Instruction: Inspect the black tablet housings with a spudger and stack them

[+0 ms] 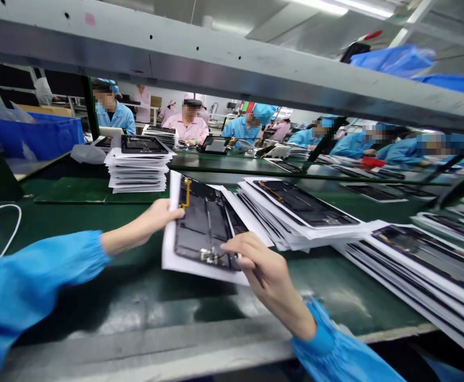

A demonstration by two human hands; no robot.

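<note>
A black tablet back cover (195, 225) on a white paper sheet (168, 246) is held tilted above the green bench. An orange flex cable (186, 192) runs along its upper left, and small metal parts (208, 255) show near its lower edge. My left hand (160, 218) pinches the cover and paper at the left edge, thumb on top. At the lower right corner, my right hand (261, 262) has its fingers bent around the edge, the index finger over the cover. The fingertips beneath are hidden.
Stacks of covers with paper sheets stand right of my hands (295, 212), at far right (426, 281) and at back left (138, 170). A metal shelf beam (216, 58) crosses overhead. A blue bin (36, 132) and white cable (17, 228) are left. Several co-workers sit beyond.
</note>
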